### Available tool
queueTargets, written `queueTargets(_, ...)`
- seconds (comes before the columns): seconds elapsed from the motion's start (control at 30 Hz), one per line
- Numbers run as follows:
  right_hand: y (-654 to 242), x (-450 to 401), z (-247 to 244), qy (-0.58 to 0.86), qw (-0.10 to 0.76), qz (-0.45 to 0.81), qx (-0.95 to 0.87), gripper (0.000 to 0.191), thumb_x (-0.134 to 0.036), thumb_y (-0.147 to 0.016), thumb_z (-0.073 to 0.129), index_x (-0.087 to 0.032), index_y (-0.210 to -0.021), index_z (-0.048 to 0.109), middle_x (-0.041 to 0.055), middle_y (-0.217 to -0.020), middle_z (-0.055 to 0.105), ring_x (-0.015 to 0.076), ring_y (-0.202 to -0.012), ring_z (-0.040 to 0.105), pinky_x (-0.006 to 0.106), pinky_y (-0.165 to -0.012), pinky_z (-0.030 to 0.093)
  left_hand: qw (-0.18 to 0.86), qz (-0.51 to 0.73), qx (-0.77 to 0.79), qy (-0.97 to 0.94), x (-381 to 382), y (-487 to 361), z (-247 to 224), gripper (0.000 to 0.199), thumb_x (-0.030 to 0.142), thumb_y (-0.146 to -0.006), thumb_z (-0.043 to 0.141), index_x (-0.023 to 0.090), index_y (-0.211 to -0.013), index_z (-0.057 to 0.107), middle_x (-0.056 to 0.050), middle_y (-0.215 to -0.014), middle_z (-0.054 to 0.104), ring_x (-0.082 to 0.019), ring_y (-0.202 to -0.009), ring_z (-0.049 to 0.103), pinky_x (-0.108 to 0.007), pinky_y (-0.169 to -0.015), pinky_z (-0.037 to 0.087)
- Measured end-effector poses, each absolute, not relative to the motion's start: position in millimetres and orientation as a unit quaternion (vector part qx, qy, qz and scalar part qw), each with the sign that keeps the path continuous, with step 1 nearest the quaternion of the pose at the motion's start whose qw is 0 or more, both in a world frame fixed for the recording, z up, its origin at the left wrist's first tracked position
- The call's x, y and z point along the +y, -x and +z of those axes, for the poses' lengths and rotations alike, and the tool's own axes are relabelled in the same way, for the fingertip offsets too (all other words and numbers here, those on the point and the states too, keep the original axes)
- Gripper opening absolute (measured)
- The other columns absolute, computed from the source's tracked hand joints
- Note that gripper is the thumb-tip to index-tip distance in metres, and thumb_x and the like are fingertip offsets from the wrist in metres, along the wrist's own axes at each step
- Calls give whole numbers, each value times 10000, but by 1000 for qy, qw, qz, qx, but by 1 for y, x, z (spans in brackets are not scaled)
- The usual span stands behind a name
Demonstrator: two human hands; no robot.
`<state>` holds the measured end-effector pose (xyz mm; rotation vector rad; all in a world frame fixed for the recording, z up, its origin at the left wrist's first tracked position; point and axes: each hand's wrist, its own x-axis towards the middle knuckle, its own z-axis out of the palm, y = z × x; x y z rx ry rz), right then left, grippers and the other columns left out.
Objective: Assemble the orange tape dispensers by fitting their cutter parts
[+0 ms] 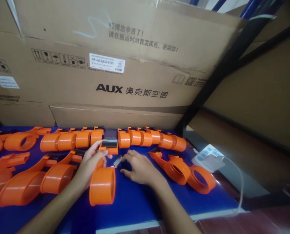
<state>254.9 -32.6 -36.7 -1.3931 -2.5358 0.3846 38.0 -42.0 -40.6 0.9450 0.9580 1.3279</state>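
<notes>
An orange tape dispenser (102, 187), with a wide ring and a head bearing a dark roller, is held by its neck in my left hand (88, 162). The fingers wrap round it just below the head. Close on its right, my right hand (140, 167) has its fingers curled, the fingertips at a small shiny metal piece (117, 161). That piece sits beside the dispenser's neck; whether it touches the dispenser I cannot tell. Behind the head stands a dark box-like item (111, 135) with faint digits on it.
Several more orange dispensers (151, 138) line the back of the blue tabletop (135, 208). Others lie left (58, 178) and right (200, 178). A large cardboard carton (135, 78) walls the back. At right are a black frame post (208, 87) and a white device (208, 157) with a cable.
</notes>
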Motion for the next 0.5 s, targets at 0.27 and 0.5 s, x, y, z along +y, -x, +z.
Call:
queueTargets(0.27,-253,-34,-35,443,159,194,-861,251,-184,-814,734,-227,-1006,578,34,-1010,680,209,-902,629,285,-753,431,572,558,410,-440,-39,-37,-46,469,361,-782,791,185,-1188,635,-16,-769,730,-105,-497,554,-219,-528,453)
queueTargets(0.5,-253,-31,-32,406,336,339,-779,220,-264,-952,621,-255,-1172,620,22,-1010,727,188,-830,675,285,-723,503,556,557,402,-468,-39,-36,-48,431,356,-834,758,187,-1201,609,-8,-762,717,-105,-501,545,-212,-517,445)
